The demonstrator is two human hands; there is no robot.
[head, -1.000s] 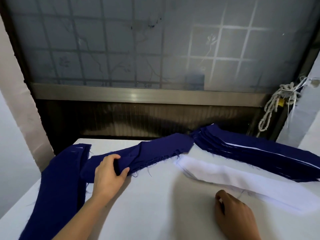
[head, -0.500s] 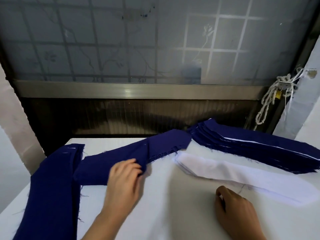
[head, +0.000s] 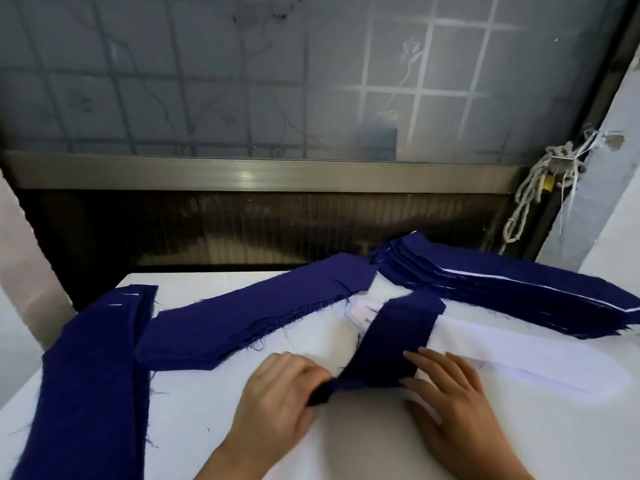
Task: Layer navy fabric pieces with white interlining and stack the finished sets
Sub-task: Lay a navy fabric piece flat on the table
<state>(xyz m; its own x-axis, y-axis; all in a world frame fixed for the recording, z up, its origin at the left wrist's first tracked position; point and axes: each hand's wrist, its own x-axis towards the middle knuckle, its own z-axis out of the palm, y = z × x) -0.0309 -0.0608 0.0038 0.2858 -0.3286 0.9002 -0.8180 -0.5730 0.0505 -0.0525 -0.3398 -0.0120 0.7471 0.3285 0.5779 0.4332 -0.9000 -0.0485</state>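
While your left hand (head: 277, 400) grips the near end of one navy piece (head: 394, 337), fingers curled round the bunched cloth, your right hand (head: 453, 403) lies flat with fingers spread, touching that piece's near edge. The piece runs diagonally across the white interlining (head: 502, 348) on the tabletop (head: 207, 427). Loose navy pieces (head: 249, 317) lie to the left; the stack of finished sets (head: 502, 285) sits at the right rear.

L hand (head: 277, 400) fingers curled, pinching navy strip (head: 391, 341), R hand (head: 446, 403) flat, fingers spread
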